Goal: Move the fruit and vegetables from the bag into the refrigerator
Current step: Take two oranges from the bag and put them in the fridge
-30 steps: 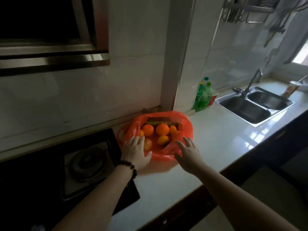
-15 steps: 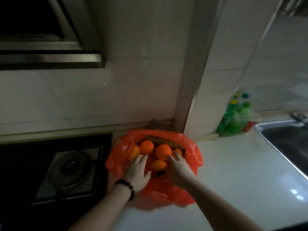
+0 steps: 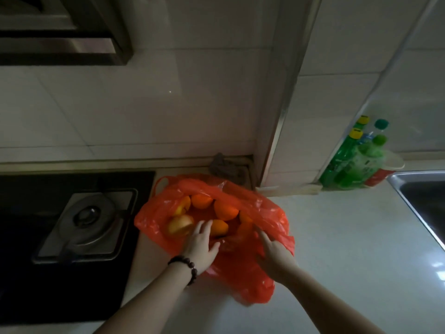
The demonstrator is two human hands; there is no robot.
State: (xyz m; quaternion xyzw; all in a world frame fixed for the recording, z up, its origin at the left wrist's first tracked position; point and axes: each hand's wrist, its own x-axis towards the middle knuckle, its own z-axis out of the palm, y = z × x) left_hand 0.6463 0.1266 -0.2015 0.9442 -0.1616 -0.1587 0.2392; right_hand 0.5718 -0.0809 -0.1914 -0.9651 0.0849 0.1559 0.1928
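Note:
A red plastic bag [image 3: 252,283] lies open on the white counter [image 3: 349,256], beside the stove. Inside it are several oranges, one in the middle [image 3: 226,210], one at the back [image 3: 201,201] and a paler yellow fruit [image 3: 180,224] at the left. My left hand [image 3: 201,247], with a bead bracelet on the wrist, reaches into the bag mouth with spread fingers, its fingertips touching a small orange [image 3: 220,228]. My right hand [image 3: 274,255] lies on the bag's right side, fingers stretched out into the plastic folds. A flap of plastic covers the bag's far contents.
A black gas stove with a burner [image 3: 86,222] lies left of the bag. Green bottles [image 3: 349,162] and a red cup [image 3: 381,175] stand by the wall at the right. A steel sink [image 3: 423,201] is at the far right. A rag [image 3: 226,169] sits in the corner, a range hood [image 3: 60,32] above.
The view has moved closer and lower over the bag. Both hands went from the bag's near edge into its mouth. The plastic shifted and now covers the long vegetable at the back.

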